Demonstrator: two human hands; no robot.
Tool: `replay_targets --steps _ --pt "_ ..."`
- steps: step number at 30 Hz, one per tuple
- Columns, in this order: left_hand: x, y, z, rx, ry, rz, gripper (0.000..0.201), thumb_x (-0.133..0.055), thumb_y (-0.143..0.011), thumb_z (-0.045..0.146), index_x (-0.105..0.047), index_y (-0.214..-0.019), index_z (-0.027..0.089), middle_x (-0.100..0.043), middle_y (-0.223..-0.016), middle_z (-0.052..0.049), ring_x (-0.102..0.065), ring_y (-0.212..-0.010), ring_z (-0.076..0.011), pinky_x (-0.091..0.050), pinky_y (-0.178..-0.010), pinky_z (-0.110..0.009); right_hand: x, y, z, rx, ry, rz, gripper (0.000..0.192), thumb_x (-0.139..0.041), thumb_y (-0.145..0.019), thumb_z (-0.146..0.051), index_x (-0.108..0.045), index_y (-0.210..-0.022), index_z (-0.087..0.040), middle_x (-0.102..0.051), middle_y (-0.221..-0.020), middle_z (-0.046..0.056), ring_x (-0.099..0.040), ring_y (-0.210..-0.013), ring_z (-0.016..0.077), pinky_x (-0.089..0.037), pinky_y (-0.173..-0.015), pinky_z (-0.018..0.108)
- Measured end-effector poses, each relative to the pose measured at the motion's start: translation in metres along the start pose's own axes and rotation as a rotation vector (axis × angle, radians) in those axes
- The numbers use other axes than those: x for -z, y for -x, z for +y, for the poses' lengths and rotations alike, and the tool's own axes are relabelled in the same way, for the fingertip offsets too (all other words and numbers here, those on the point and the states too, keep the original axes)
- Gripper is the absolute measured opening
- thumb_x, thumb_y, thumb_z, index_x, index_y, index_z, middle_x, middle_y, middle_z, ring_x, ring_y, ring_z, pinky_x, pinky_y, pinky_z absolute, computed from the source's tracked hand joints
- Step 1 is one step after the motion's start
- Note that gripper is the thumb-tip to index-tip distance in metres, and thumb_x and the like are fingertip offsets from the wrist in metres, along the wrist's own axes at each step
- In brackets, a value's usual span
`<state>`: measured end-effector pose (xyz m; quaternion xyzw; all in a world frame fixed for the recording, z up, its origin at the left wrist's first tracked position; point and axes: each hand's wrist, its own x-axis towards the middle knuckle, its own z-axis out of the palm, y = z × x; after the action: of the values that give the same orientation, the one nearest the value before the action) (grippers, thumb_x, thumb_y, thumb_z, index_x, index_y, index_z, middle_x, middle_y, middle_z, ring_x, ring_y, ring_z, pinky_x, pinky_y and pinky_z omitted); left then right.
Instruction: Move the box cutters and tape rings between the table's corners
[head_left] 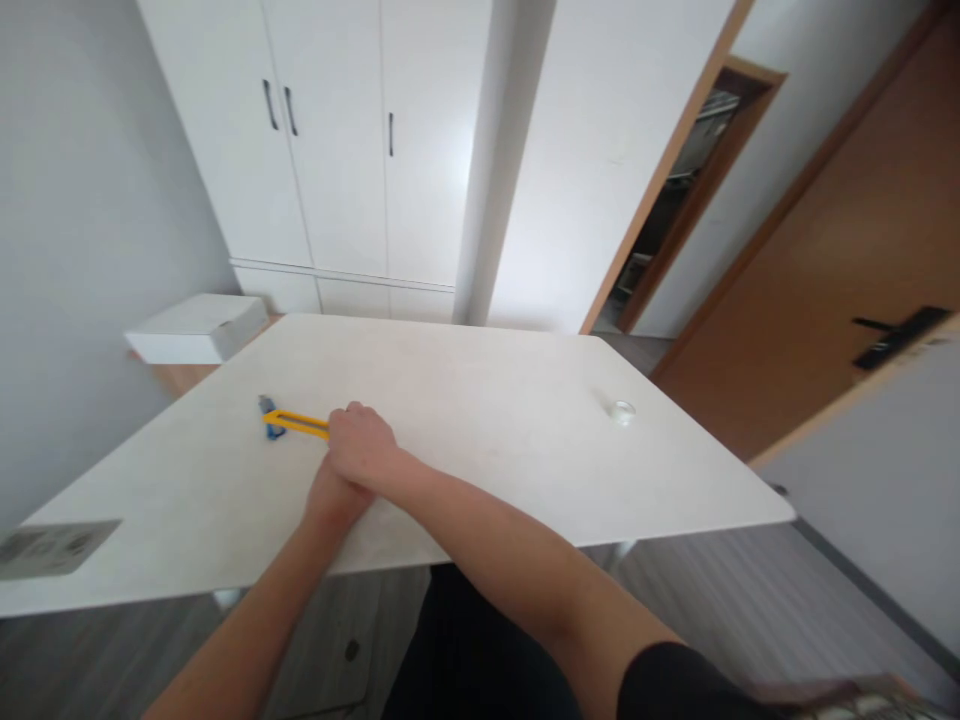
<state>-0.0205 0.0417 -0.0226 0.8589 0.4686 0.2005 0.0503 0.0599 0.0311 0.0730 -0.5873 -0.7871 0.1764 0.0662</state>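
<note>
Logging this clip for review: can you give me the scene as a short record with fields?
surface: white table
right hand: closed over the near end of a yellow knife, lying flat on the table
left hand: under the right, mostly hidden; grip unclear
other items: small clear ring far right; grey sheet near left edge; white box beyond the table
background: white cupboards, brown door

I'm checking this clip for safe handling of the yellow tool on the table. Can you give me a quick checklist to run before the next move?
1. Right hand covers one end of the yellow tool: ok.
2. Left hand clear of the tool: cannot tell, hidden under the right.
3. Blade retracted: cannot tell.
4. Tool lies flat on the table: ok.
5. Small clear cap far from the hands: ok.
</note>
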Motion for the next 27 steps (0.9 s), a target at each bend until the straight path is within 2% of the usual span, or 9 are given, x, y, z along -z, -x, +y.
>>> replay_targets --steps 2,4,8,10,12,15,19,23,27 --pt "0.001 0.002 0.0 -0.092 -0.036 0.015 0.041 -0.04 -0.094 0.03 -0.071 -0.117 0.017 -0.068 -0.127 -0.015 -0.061 -0.122 -0.029 -0.045 -0.109 -0.045 0.019 0.042 0.057 -0.104 0.054 0.167 0.033 -0.045 -0.097 -0.023 -0.058 -0.126 -0.015 -0.061 -0.129 0.014 -0.057 -0.118 0.0259 -0.047 -0.096 0.036" --pt "0.002 0.003 0.002 -0.119 -0.086 0.057 0.047 -0.034 -0.096 0.035 -0.072 -0.116 0.015 -0.067 -0.129 -0.016 -0.061 -0.122 -0.0289 -0.045 -0.109 -0.044 0.039 0.095 0.121 -0.23 0.127 0.272 0.027 -0.05 -0.095 -0.02 -0.063 -0.119 -0.018 -0.064 -0.119 0.011 -0.061 -0.109 0.0217 -0.045 -0.096 0.032" --pt "0.002 0.003 0.004 -0.137 -0.143 0.082 0.054 -0.029 -0.097 0.038 -0.073 -0.115 0.012 -0.068 -0.127 -0.017 -0.062 -0.121 -0.0291 -0.045 -0.108 -0.043 0.074 0.219 0.246 -0.436 0.21 0.298 0.034 -0.052 -0.091 -0.008 -0.065 -0.12 -0.017 -0.064 -0.119 0.011 -0.06 -0.109 0.0205 -0.041 -0.098 0.029" --pt "0.002 0.002 0.004 -0.142 -0.15 0.084 0.056 -0.027 -0.097 0.039 -0.073 -0.114 0.011 -0.068 -0.126 -0.018 -0.062 -0.121 -0.0294 -0.045 -0.108 -0.042 0.085 0.276 0.295 -0.551 0.236 0.266 0.034 -0.052 -0.089 -0.006 -0.067 -0.119 -0.016 -0.065 -0.119 0.012 -0.06 -0.11 0.0213 -0.041 -0.098 0.029" --pt "0.001 0.002 0.004 -0.142 -0.152 0.087 0.058 -0.026 -0.097 0.04 -0.073 -0.114 0.01 -0.068 -0.125 -0.018 -0.062 -0.121 -0.0297 -0.045 -0.108 -0.042 0.09 0.32 0.332 -0.682 0.257 0.259 0.034 -0.051 -0.089 -0.007 -0.068 -0.117 -0.016 -0.065 -0.122 0.012 -0.06 -0.11 0.0228 -0.042 -0.097 0.031" --pt "0.002 0.001 0.004 -0.131 -0.154 0.084 0.059 -0.025 -0.097 0.042 -0.073 -0.115 0.01 -0.068 -0.126 -0.018 -0.062 -0.121 -0.0294 -0.045 -0.108 -0.043 0.088 0.356 0.366 -0.786 0.261 0.267 0.036 -0.05 -0.09 -0.008 -0.067 -0.12 -0.016 -0.063 -0.126 0.013 -0.06 -0.11 0.0239 -0.043 -0.096 0.032" --pt "0.0 0.002 0.002 -0.125 -0.152 0.069 0.06 -0.025 -0.095 0.043 -0.072 -0.116 0.011 -0.068 -0.128 -0.016 -0.062 -0.122 -0.0286 -0.045 -0.109 -0.042 0.081 0.359 0.387 -0.77 0.236 0.254 0.037 -0.052 -0.089 -0.009 -0.069 -0.121 -0.02 -0.065 -0.126 0.011 -0.061 -0.112 0.0232 -0.044 -0.098 0.033" --pt "-0.003 0.002 -0.001 -0.13 -0.134 0.083 0.061 -0.026 -0.095 0.044 -0.073 -0.116 0.011 -0.067 -0.129 -0.016 -0.061 -0.123 -0.0287 -0.045 -0.11 -0.042 0.079 0.352 0.392 -0.758 0.225 0.227 0.04 -0.056 -0.087 -0.009 -0.068 -0.123 -0.02 -0.066 -0.126 0.011 -0.062 -0.114 0.0236 -0.044 -0.1 0.034" --pt "-0.002 0.001 0.001 -0.119 -0.118 0.101 0.055 -0.03 -0.095 0.042 -0.074 -0.113 0.015 -0.069 -0.127 -0.014 -0.063 -0.12 -0.0282 -0.047 -0.108 -0.042 0.081 0.344 0.378 -0.796 0.27 0.235 0.049 -0.057 -0.084 -0.007 -0.063 -0.131 -0.018 -0.062 -0.133 0.015 -0.06 -0.119 0.0259 -0.044 -0.1 0.035"
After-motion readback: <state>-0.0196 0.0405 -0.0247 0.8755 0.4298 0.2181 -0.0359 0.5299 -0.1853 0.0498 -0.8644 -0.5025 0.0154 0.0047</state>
